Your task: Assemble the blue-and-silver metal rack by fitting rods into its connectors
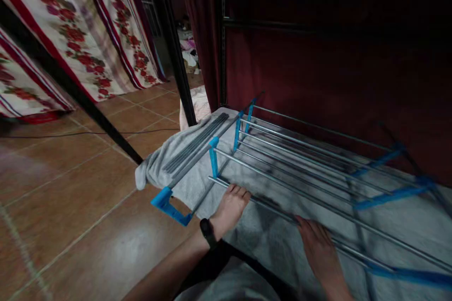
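My left hand (231, 208), with a dark watch on its wrist, wraps round the front metal tube (273, 209) close to its left end. Farther right along the same tube, my right hand (318, 247) curls its fingers over the bar; its thumb is hidden. The tube's left end lies by a blue plastic connector (213, 157) of a partly joined rack of grey tubes (282, 181). At the rack's near left corner is another blue bracket (169, 206). The right-hand side is blurred, with a blue piece (406, 275) at the tube's right end.
Several loose grey tubes (197, 143) lie on a pale blanket (158, 162) beneath the rack. Black metal posts (176, 51) frame this bed-like surface, a dark red curtain (318, 80) behind. Tiled floor (88, 216) and a floral curtain (77, 33) are at left.
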`<state>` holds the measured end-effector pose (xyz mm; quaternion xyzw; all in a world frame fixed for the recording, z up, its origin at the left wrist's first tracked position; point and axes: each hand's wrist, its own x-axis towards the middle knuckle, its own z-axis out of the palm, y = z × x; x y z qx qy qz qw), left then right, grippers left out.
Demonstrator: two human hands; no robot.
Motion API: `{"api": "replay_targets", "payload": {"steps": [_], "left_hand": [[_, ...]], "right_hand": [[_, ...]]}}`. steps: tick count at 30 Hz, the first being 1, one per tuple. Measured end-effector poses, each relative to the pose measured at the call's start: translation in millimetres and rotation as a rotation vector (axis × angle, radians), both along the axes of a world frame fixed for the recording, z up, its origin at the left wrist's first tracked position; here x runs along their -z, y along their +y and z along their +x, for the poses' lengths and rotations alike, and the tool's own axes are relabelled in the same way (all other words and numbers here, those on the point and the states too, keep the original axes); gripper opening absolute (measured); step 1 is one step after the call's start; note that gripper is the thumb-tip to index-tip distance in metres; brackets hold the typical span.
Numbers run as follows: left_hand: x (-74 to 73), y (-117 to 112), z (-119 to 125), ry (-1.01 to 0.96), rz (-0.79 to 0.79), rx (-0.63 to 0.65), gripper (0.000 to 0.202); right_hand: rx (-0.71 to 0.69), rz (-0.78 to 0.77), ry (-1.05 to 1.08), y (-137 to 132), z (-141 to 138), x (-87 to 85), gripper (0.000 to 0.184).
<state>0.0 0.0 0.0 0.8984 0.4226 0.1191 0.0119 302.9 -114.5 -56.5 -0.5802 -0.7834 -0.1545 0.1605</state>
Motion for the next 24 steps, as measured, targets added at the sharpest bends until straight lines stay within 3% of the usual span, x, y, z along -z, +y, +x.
{"api": "replay_targets", "payload": {"steps": [4, 8, 11, 14, 16, 19, 24], "left_hand": [[-0.1, -9, -10, -0.217, 0.124, -0.068, 0.048], [21.0, -8, -37, -0.646, 0.203, -0.383, 0.038], [44.0, 10, -60, -0.999, 0.125, -0.639, 0.042], [56.8, 35, -71, -1.288, -0.059, -0.783, 0.043], [56.8, 50, -70, -1.407, -0.166, -0.805, 0.043], [49.8, 64, -63, -1.506, -0.25, -0.726, 0.045], [42.8, 72, -57, -1.467, -0.297, -0.595, 0.039]], "right_hand": [[-0.003, 0.003, 0.039, 5, 3, -0.6, 0.03], [-0.01, 0.02, 0.05, 8, 5, 0.4, 0.031], [-0.001, 0.02, 0.051, 9, 6, 1.4, 0.033], [0.004, 0.02, 0.045, 10, 7, 1.8, 0.033], [0.008, 0.029, 0.039, 11, 7, 1.4, 0.033], [0.016, 0.024, 0.044, 11, 8, 0.4, 0.033], [0.015, 0.011, 0.06, 12, 8, -0.4, 0.032]]}}
